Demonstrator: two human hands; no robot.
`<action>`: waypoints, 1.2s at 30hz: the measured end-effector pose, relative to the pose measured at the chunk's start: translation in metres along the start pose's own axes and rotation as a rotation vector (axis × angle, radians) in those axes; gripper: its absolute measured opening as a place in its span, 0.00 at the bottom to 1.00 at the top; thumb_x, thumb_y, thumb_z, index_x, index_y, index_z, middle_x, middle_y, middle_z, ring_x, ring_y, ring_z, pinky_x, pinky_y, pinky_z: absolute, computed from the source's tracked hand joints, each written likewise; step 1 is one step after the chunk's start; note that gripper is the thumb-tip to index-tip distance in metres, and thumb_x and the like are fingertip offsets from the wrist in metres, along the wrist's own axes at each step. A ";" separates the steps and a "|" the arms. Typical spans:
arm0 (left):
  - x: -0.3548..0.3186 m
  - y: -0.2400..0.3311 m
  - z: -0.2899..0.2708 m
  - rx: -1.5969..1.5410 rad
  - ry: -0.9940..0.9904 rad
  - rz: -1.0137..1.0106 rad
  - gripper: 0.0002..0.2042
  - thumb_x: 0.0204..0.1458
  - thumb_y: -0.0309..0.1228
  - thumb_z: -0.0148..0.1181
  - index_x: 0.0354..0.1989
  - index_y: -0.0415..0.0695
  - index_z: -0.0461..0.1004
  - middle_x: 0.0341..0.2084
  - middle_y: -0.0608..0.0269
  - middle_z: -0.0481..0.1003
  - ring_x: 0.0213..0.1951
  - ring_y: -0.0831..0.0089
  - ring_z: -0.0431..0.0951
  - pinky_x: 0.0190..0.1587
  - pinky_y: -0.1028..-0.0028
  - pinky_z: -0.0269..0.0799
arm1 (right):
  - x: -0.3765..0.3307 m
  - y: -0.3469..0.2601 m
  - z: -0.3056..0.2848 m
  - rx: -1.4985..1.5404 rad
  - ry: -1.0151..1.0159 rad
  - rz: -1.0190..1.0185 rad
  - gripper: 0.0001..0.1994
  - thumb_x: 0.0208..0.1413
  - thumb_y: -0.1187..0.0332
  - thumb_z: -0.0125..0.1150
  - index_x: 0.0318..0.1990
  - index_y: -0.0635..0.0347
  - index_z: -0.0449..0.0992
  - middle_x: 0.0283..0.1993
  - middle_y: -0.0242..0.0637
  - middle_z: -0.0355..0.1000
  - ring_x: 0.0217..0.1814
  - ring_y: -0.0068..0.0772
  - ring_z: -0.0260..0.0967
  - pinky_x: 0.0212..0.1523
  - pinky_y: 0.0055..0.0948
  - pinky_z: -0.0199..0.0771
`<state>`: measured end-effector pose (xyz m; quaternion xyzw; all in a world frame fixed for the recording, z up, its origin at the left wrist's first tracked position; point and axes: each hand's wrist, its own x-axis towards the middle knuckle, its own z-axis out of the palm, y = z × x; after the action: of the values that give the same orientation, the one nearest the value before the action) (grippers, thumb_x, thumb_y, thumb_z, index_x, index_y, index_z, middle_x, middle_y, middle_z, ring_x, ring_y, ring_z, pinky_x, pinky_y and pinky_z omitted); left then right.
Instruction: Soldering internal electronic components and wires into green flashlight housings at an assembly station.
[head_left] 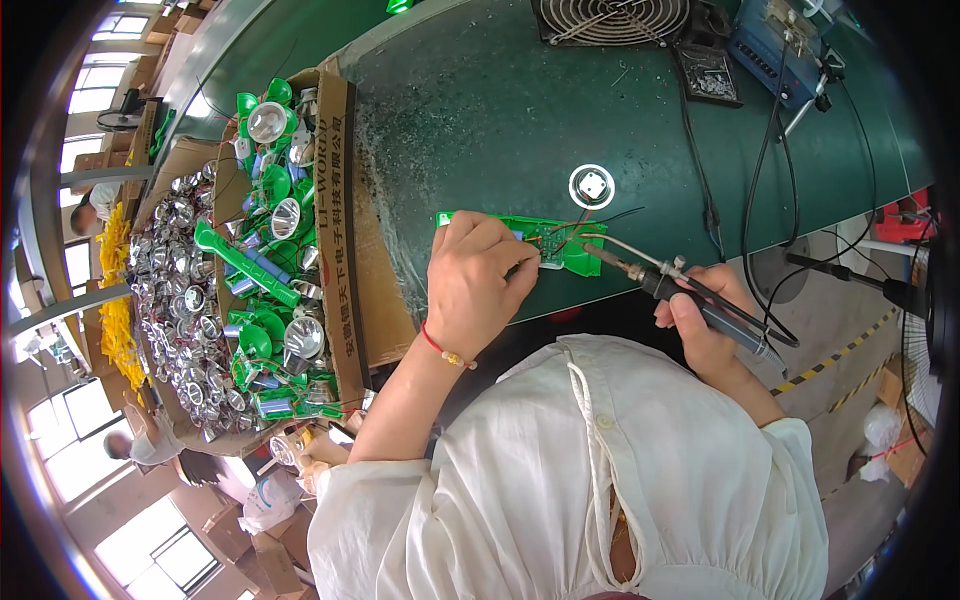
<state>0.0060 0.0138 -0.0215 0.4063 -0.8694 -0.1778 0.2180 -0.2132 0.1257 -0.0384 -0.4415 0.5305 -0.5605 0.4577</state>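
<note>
My right hand (712, 318) is wrapped round the dark handle of a soldering iron (722, 325) with a thin metal feed tube alongside it. The iron's tip reaches a small circuit board (553, 246) inside a green plastic flashlight housing (582, 262), which lies at the near edge of the table. Over the housing's left part, my left hand (472, 272) has its fingers pinched together beside the board; what lies between them is hidden. Thin red and black wires (625, 213) stick out from the board. Just beyond sits a round reflector (592, 187) with a white rim.
At left stands a cardboard box (335, 230) of green housings and reflectors, beside a large heap of silvery reflectors (180, 290). A fan grille (615, 18), a small tray (712, 75) and a blue soldering station (770, 55) are at the back. Black cables (765, 190) hang at right.
</note>
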 end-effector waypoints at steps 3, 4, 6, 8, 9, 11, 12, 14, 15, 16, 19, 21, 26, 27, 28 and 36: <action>0.004 0.005 -0.010 0.006 -0.049 0.003 0.06 0.33 0.24 0.62 0.24 0.45 0.77 0.25 0.66 0.71 0.34 0.66 0.69 0.38 0.70 0.64 | 0.003 0.000 -0.007 0.030 0.072 -0.031 0.08 0.48 0.76 0.56 0.33 0.67 0.63 0.25 0.40 0.68 0.22 0.23 0.67 0.23 0.22 0.70; 0.006 0.008 -0.016 0.015 -0.083 0.010 0.08 0.33 0.24 0.62 0.26 0.45 0.77 0.27 0.64 0.71 0.34 0.65 0.69 0.39 0.70 0.64 | 0.004 0.000 -0.011 0.029 0.072 -0.041 0.08 0.48 0.76 0.56 0.33 0.67 0.63 0.25 0.40 0.68 0.22 0.23 0.67 0.23 0.22 0.70; 0.017 0.006 -0.031 -0.021 -0.064 -0.005 0.15 0.31 0.24 0.62 0.34 0.46 0.76 0.33 0.61 0.70 0.39 0.63 0.69 0.43 0.68 0.64 | 0.008 0.006 -0.020 0.062 0.138 -0.079 0.08 0.49 0.75 0.56 0.33 0.66 0.63 0.25 0.41 0.68 0.21 0.23 0.67 0.22 0.21 0.69; 0.020 0.002 -0.034 0.259 -0.204 0.038 0.27 0.29 0.23 0.61 0.46 0.48 0.69 0.38 0.59 0.68 0.43 0.61 0.68 0.45 0.67 0.65 | 0.013 0.009 -0.026 0.049 0.180 -0.097 0.08 0.49 0.74 0.56 0.33 0.66 0.63 0.23 0.40 0.68 0.19 0.22 0.66 0.20 0.20 0.68; 0.014 -0.007 -0.029 0.378 -0.284 0.013 0.29 0.29 0.23 0.61 0.48 0.48 0.67 0.38 0.60 0.67 0.43 0.61 0.67 0.45 0.67 0.66 | 0.018 0.009 -0.027 0.040 0.196 -0.084 0.08 0.50 0.73 0.56 0.33 0.66 0.63 0.22 0.40 0.68 0.18 0.22 0.65 0.20 0.19 0.67; 0.020 -0.020 -0.027 0.454 -0.323 -0.025 0.28 0.30 0.24 0.62 0.47 0.47 0.66 0.36 0.60 0.67 0.41 0.61 0.68 0.44 0.68 0.67 | 0.026 0.010 -0.031 0.039 0.221 -0.067 0.08 0.50 0.72 0.56 0.33 0.66 0.63 0.19 0.38 0.67 0.18 0.22 0.65 0.19 0.18 0.67; 0.028 -0.023 -0.032 0.450 -0.328 -0.069 0.23 0.31 0.23 0.60 0.43 0.47 0.68 0.35 0.60 0.67 0.39 0.62 0.69 0.41 0.69 0.69 | 0.027 0.012 -0.035 0.047 0.236 -0.076 0.09 0.50 0.72 0.56 0.33 0.65 0.63 0.20 0.38 0.68 0.18 0.22 0.65 0.19 0.18 0.67; 0.047 -0.038 -0.048 0.456 -0.300 -0.148 0.18 0.35 0.25 0.59 0.39 0.46 0.68 0.34 0.58 0.68 0.37 0.61 0.71 0.37 0.67 0.71 | 0.033 0.011 -0.039 0.055 0.273 -0.069 0.09 0.50 0.71 0.57 0.33 0.65 0.64 0.20 0.38 0.68 0.18 0.22 0.65 0.19 0.18 0.68; 0.058 -0.049 -0.056 0.463 -0.256 -0.218 0.19 0.35 0.27 0.60 0.40 0.45 0.67 0.34 0.58 0.67 0.37 0.60 0.71 0.38 0.66 0.70 | 0.037 0.014 -0.038 0.058 0.281 -0.064 0.09 0.50 0.71 0.57 0.33 0.65 0.64 0.20 0.38 0.68 0.18 0.22 0.65 0.19 0.18 0.67; 0.070 -0.062 -0.062 0.470 -0.212 -0.291 0.20 0.36 0.29 0.61 0.42 0.44 0.66 0.34 0.57 0.67 0.38 0.59 0.71 0.38 0.65 0.70 | 0.041 0.017 -0.037 0.061 0.287 -0.058 0.09 0.50 0.71 0.57 0.33 0.64 0.64 0.20 0.37 0.68 0.18 0.22 0.66 0.19 0.18 0.67; 0.118 -0.096 -0.071 0.428 0.043 -0.468 0.24 0.41 0.36 0.60 0.47 0.43 0.62 0.36 0.51 0.70 0.41 0.55 0.71 0.42 0.62 0.68 | 0.051 0.026 -0.024 0.007 0.315 -0.007 0.09 0.49 0.68 0.58 0.32 0.62 0.65 0.21 0.34 0.65 0.16 0.20 0.62 0.15 0.16 0.63; 0.181 -0.110 -0.061 0.280 0.176 -0.611 0.19 0.42 0.36 0.56 0.42 0.40 0.62 0.34 0.49 0.72 0.40 0.54 0.73 0.40 0.60 0.70 | 0.051 0.030 -0.036 -0.070 0.333 0.001 0.08 0.50 0.68 0.57 0.32 0.61 0.65 0.21 0.32 0.64 0.17 0.20 0.62 0.17 0.16 0.63; 0.295 -0.207 -0.017 0.325 0.436 -0.887 0.09 0.55 0.33 0.41 0.41 0.45 0.65 0.33 0.56 0.73 0.37 0.61 0.76 0.36 0.68 0.74 | 0.053 0.020 -0.035 -0.138 0.388 0.033 0.11 0.50 0.64 0.57 0.33 0.61 0.64 0.18 0.34 0.64 0.15 0.21 0.61 0.15 0.17 0.61; 0.290 -0.221 -0.014 0.361 0.423 -0.937 0.10 0.56 0.33 0.40 0.41 0.46 0.66 0.33 0.57 0.73 0.37 0.61 0.75 0.35 0.68 0.73 | 0.051 0.015 -0.030 -0.168 0.383 0.064 0.12 0.50 0.63 0.57 0.33 0.61 0.64 0.18 0.34 0.64 0.15 0.21 0.61 0.15 0.16 0.61; 0.286 -0.233 -0.012 0.396 0.408 -0.984 0.11 0.56 0.33 0.39 0.42 0.46 0.67 0.33 0.57 0.73 0.38 0.62 0.75 0.35 0.68 0.73 | 0.053 0.016 -0.028 -0.185 0.368 0.058 0.11 0.50 0.63 0.56 0.32 0.60 0.63 0.17 0.33 0.63 0.15 0.21 0.61 0.16 0.17 0.61; 0.259 -0.135 -0.092 0.571 -0.094 -0.599 0.12 0.48 0.38 0.52 0.34 0.46 0.77 0.38 0.58 0.75 0.40 0.65 0.76 0.38 0.69 0.72 | 0.068 0.011 -0.026 -0.188 0.344 -0.004 0.10 0.50 0.66 0.54 0.32 0.62 0.63 0.16 0.34 0.63 0.15 0.22 0.60 0.15 0.16 0.61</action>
<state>-0.0098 -0.2837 0.0506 0.6769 -0.7361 -0.0037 -0.0046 -0.2507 0.0639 -0.0502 -0.3811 0.6499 -0.5768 0.3158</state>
